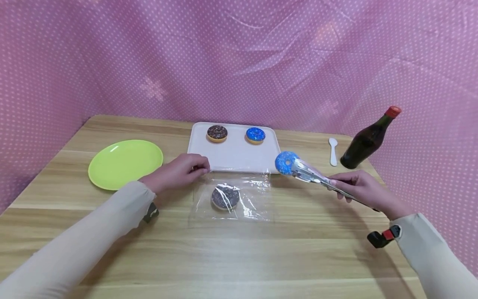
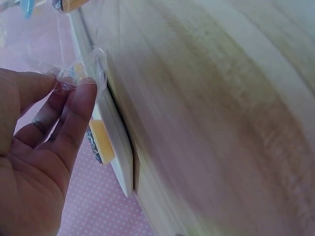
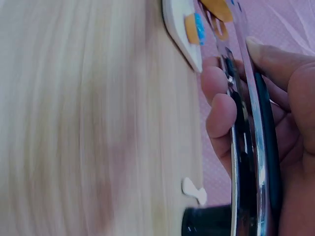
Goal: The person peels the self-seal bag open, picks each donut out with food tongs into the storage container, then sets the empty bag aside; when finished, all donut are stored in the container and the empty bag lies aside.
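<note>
My left hand (image 1: 179, 172) pinches the edge of a clear plastic bag (image 1: 257, 203) between thumb and fingertips, as the left wrist view shows. Inside the bag is a chocolate donut (image 1: 225, 197) with sprinkles. My right hand (image 1: 356, 189) grips metal tongs (image 1: 311, 173), fingers and thumb curled round the two arms. Between the tips of the tongs a blue frosted donut (image 1: 284, 162) is held, close by the right front corner of a white tray (image 1: 231, 153). On that tray sit another chocolate donut (image 1: 217, 133) and another blue donut (image 1: 255, 135).
A lime green plate (image 1: 127, 164) lies on the wooden table (image 1: 224, 261) at the left. A white spoon (image 1: 333, 152) and a dark bottle with a red cap (image 1: 367, 141) are at the right. Pink dotted cloth (image 1: 239, 62) hangs behind the table.
</note>
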The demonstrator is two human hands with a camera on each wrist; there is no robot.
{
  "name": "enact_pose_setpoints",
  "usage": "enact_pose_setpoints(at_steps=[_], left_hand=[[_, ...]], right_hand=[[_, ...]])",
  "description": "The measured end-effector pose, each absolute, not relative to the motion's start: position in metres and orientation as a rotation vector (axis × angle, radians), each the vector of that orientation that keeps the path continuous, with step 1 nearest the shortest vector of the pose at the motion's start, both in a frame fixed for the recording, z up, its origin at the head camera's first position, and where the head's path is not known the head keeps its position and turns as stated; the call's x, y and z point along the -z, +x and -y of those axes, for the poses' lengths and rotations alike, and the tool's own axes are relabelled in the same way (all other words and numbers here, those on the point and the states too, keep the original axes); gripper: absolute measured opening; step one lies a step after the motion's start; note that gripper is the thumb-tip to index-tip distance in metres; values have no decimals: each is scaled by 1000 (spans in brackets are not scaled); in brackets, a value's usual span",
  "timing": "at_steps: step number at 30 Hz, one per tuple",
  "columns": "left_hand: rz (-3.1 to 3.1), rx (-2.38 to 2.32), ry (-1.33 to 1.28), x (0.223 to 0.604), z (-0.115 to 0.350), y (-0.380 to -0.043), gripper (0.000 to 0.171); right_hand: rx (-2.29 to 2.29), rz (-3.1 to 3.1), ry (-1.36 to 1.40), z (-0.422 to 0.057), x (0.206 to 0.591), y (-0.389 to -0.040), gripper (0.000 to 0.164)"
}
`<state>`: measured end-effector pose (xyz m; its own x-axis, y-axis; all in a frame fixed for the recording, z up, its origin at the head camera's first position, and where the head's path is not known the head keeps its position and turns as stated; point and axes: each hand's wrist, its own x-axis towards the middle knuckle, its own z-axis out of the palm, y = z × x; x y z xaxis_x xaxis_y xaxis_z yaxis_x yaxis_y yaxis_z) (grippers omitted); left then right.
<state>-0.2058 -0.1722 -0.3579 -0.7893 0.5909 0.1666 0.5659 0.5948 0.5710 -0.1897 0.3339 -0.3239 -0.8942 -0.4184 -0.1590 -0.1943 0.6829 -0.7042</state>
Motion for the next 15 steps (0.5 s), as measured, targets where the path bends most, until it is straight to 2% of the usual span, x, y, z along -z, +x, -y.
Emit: enact_pose_setpoints(at_steps=[5, 15], left_hand=[[-2763, -979, 1019, 359, 170, -207, 7], [-2750, -984, 1012, 359, 169, -208, 7]], right_hand=[[1003, -2583, -517, -310, 329, -211, 31], [964, -2527, -671, -229, 334, -250, 29]])
